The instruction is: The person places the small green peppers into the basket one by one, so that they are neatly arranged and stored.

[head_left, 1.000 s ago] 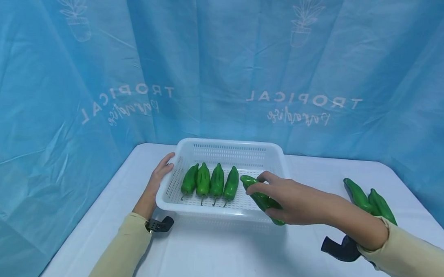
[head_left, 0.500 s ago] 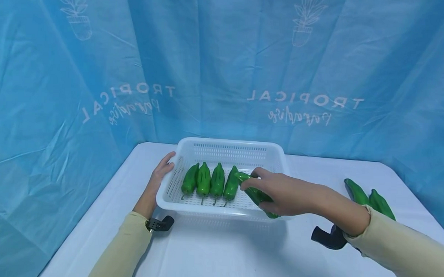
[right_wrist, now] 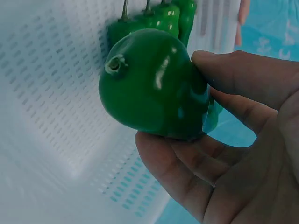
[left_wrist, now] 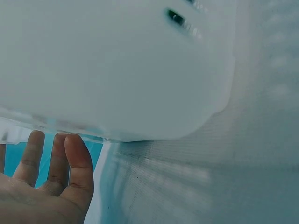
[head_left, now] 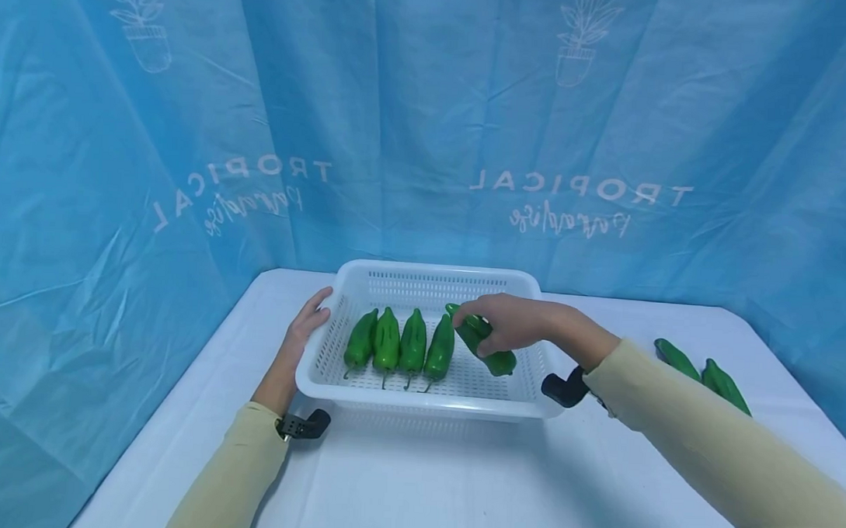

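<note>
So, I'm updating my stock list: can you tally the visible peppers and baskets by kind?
White basket: 1
Green peppers: 7 (4 lying in the basket, 1 in the right hand, 2 on the table)
Total: 8

Four peppers (head_left: 412,343) leftward in the basket (head_left: 425,401), two others (head_left: 726,386) right of it on the table (head_left: 415,481)

Peppers (head_left: 413,345) are green, basket (head_left: 425,399) white, lettered curtain (head_left: 431,124) blue.

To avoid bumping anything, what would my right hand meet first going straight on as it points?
Likely the row's rightmost pepper, just ahead of your right hand, though depth is unclear.
</note>
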Demonstrator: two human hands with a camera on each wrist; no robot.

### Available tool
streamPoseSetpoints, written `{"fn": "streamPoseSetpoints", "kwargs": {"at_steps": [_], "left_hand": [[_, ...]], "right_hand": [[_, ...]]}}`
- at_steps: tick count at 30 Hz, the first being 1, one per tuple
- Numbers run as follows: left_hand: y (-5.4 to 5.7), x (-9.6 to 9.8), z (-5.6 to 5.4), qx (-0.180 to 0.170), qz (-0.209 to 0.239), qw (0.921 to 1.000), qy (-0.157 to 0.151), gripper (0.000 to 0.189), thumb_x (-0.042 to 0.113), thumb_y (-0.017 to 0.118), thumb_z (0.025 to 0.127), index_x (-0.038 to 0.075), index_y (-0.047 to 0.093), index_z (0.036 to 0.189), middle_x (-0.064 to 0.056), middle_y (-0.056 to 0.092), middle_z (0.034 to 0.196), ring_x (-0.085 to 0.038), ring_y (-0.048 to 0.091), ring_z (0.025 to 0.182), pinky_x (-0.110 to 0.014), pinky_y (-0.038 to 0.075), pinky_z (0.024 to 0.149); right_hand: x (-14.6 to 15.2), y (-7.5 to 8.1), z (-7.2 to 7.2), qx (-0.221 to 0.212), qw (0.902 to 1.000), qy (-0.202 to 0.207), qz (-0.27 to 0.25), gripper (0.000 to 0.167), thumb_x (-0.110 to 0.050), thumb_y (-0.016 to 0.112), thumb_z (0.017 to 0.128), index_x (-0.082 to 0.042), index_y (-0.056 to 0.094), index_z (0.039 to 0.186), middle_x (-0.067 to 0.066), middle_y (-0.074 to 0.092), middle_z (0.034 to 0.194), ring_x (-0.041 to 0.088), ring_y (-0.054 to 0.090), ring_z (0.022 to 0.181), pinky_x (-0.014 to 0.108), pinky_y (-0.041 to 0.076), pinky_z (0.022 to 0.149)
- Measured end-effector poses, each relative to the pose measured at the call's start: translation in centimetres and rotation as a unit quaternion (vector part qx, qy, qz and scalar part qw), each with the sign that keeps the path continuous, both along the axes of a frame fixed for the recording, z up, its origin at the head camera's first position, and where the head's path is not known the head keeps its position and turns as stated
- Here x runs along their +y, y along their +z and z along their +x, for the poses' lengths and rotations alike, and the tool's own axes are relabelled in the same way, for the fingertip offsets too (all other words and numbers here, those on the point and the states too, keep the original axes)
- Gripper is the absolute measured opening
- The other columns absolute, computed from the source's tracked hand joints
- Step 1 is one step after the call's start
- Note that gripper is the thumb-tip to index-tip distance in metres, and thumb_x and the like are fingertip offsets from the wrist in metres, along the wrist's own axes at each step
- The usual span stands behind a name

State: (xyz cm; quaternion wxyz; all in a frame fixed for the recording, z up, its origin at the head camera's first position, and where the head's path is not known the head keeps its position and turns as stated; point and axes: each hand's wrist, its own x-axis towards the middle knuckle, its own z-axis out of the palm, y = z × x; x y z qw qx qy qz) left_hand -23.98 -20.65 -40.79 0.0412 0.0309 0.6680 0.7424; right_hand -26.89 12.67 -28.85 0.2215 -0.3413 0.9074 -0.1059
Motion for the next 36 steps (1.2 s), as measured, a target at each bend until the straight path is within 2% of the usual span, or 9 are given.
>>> {"fn": "streamPoseSetpoints", "kwargs": {"at_steps": [6, 9, 13, 16, 19, 23, 29, 32, 36], "left_hand": [[0.0, 0.0, -0.1, 0.003, -0.003, 1.0, -0.001, 0.053, 0.032, 0.032, 0.108, 0.03, 0.015, 0.158, -0.006, 0.028, 0.163, -0.031, 0.033, 0.148, -0.052, 0.03, 0.119], [0.0, -0.1, -0.1, 0.002, -0.008, 1.0, 0.0, 0.053, 0.033, 0.032, 0.107, 0.031, 0.016, 0.158, -0.006, 0.029, 0.162, -0.031, 0.034, 0.148, -0.052, 0.031, 0.118], [0.1, -0.2, -0.1, -0.002, -0.016, 0.9999, 0.007, 0.053, 0.034, 0.033, 0.107, 0.032, 0.016, 0.158, -0.005, 0.03, 0.161, -0.03, 0.036, 0.147, -0.047, 0.036, 0.116], [0.1, -0.2, 0.0, -0.004, -0.012, 0.9999, 0.005, 0.054, 0.034, 0.033, 0.107, 0.032, 0.016, 0.158, -0.005, 0.031, 0.162, -0.03, 0.036, 0.147, -0.042, 0.039, 0.114], [0.1, -0.1, 0.0, -0.005, -0.007, 1.0, 0.0, 0.054, 0.033, 0.032, 0.108, 0.031, 0.015, 0.158, -0.005, 0.03, 0.162, -0.03, 0.036, 0.147, -0.041, 0.039, 0.114], [0.1, 0.0, 0.0, -0.001, -0.001, 1.0, -0.006, 0.054, 0.033, 0.032, 0.108, 0.031, 0.014, 0.159, -0.006, 0.027, 0.163, -0.031, 0.033, 0.148, -0.047, 0.033, 0.118], [0.4, 0.1, -0.4, -0.005, 0.026, 0.9996, -0.007, 0.054, 0.031, 0.033, 0.108, 0.029, 0.014, 0.159, -0.007, 0.026, 0.163, -0.03, 0.03, 0.15, -0.046, 0.028, 0.122], [0.5, 0.2, -0.5, -0.005, 0.038, 0.9992, -0.006, 0.054, 0.03, 0.033, 0.108, 0.028, 0.014, 0.159, -0.007, 0.025, 0.163, -0.03, 0.029, 0.15, -0.048, 0.025, 0.123], [0.4, 0.3, -0.2, -0.004, 0.03, 0.9996, -0.001, 0.054, 0.03, 0.033, 0.107, 0.029, 0.016, 0.158, -0.006, 0.026, 0.164, -0.029, 0.03, 0.15, -0.048, 0.026, 0.122]], "right_hand": [[-0.7, -1.4, -1.9, -0.031, 0.9991, -0.025, -0.013, 0.051, -0.007, 0.068, 0.09, -0.013, 0.054, 0.139, 0.012, 0.056, 0.139, 0.027, 0.055, 0.123, 0.046, 0.05, 0.103], [-0.9, -2.3, -2.8, -0.051, 0.9976, -0.045, -0.014, 0.051, -0.006, 0.068, 0.09, -0.012, 0.053, 0.139, 0.014, 0.054, 0.14, 0.028, 0.056, 0.123, 0.044, 0.054, 0.096], [-1.2, -3.8, -3.9, -0.098, 0.9901, -0.099, -0.018, 0.051, -0.007, 0.069, 0.09, -0.014, 0.053, 0.139, 0.015, 0.049, 0.144, 0.03, 0.055, 0.124, 0.04, 0.06, 0.084], [-1.3, -4.8, -4.6, -0.125, 0.9843, -0.124, -0.019, 0.052, -0.008, 0.068, 0.091, -0.015, 0.052, 0.14, 0.016, 0.041, 0.152, 0.033, 0.05, 0.133, 0.041, 0.06, 0.085], [-1.4, -5.6, -5.0, -0.131, 0.9828, -0.129, -0.013, 0.052, -0.009, 0.068, 0.091, -0.016, 0.052, 0.14, 0.016, 0.036, 0.156, 0.033, 0.047, 0.136, 0.042, 0.059, 0.088], [-1.5, -6.4, -5.1, -0.131, 0.9825, -0.133, -0.006, 0.052, -0.01, 0.07, 0.09, -0.017, 0.053, 0.139, 0.016, 0.036, 0.156, 0.031, 0.048, 0.135, 0.042, 0.057, 0.092], [-1.4, -6.8, -5.4, -0.145, 0.9786, -0.146, -0.002, 0.051, -0.01, 0.069, 0.09, -0.015, 0.053, 0.139, 0.017, 0.038, 0.154, 0.028, 0.056, 0.125, 0.039, 0.057, 0.092], [-1.6, -6.8, -5.4, -0.165, 0.9732, -0.159, -0.015, 0.051, -0.008, 0.067, 0.092, -0.013, 0.051, 0.14, 0.018, 0.038, 0.153, 0.03, 0.058, 0.124, 0.038, 0.058, 0.091], [-2.0, -7.0, -5.3, -0.203, 0.9623, -0.176, -0.043, 0.052, -0.004, 0.065, 0.092, -0.01, 0.049, 0.141, 0.018, 0.037, 0.154, 0.034, 0.057, 0.128, 0.038, 0.058, 0.092]]}}
